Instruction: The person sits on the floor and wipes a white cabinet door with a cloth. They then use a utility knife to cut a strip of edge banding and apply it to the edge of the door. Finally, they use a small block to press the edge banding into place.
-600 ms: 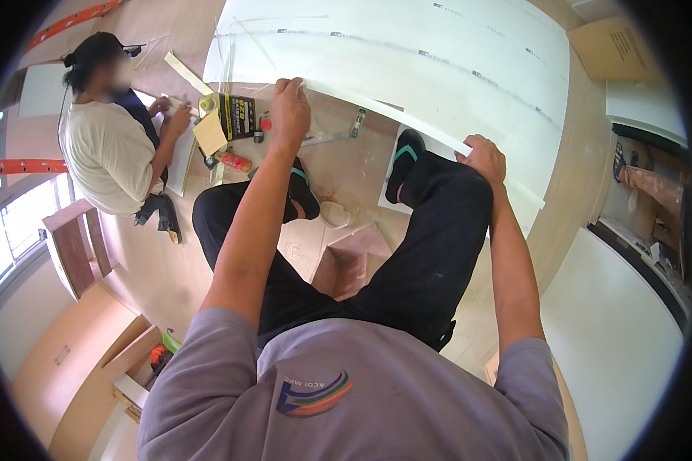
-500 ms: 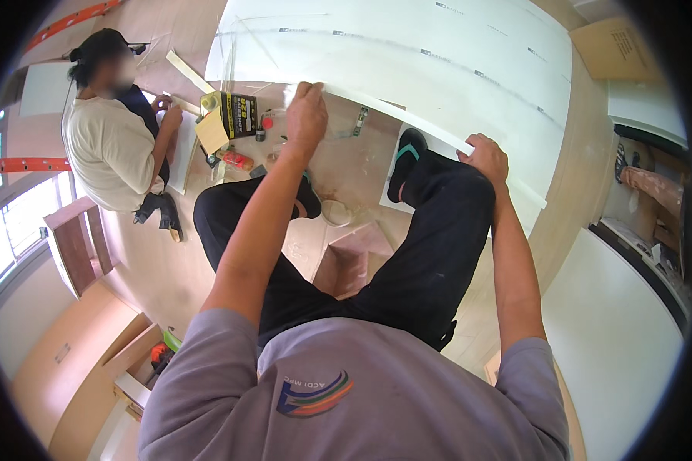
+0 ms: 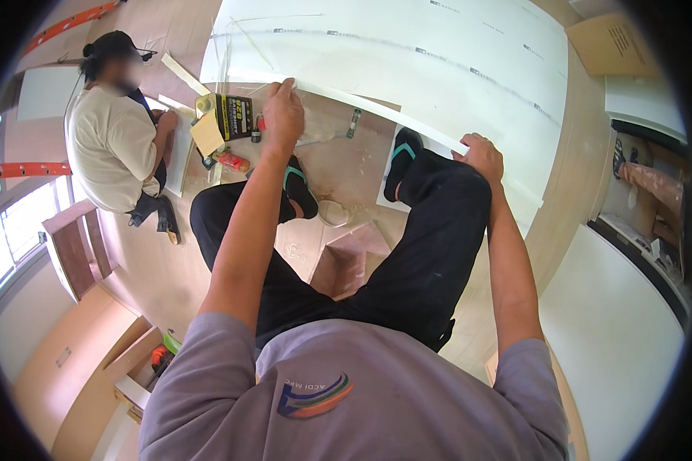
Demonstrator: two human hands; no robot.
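1. The left hand (image 3: 283, 115) is stretched forward, fingers closed in a narrow pinch on the near edge of the white sheet (image 3: 407, 69). The grip sits toward the left end of that edge.
2. The right hand (image 3: 482, 156) is curled over the same edge further right, fingers closed on it, just above the person's right knee.
3. The white sheet lies flat on the floor (image 3: 346, 177) at the far side of the scene and fills most of the upper centre and right. Faint dark lines run across it. Its near edge runs on a slant from the left hand down to the right hand and beyond.
4. The person's feet, in black sandals with teal straps (image 3: 402, 154), rest on the floor just short of the sheet's edge.
5. Left of the left hand lie a black and yellow box (image 3: 232, 117), a tan block (image 3: 206, 134) and a small red tool (image 3: 232, 161), close together.
6. A metal tool (image 3: 353, 123) lies on the floor between the two hands, near the sheet's edge.
7. A second person in a beige shirt (image 3: 109, 146) crouches at far left, hands on a narrow white strip (image 3: 178, 157).
8. A brown cardboard box (image 3: 609, 44) sits at far right, beyond the sheet.
9. An orange ladder rail (image 3: 31, 169) shows at the left rim.
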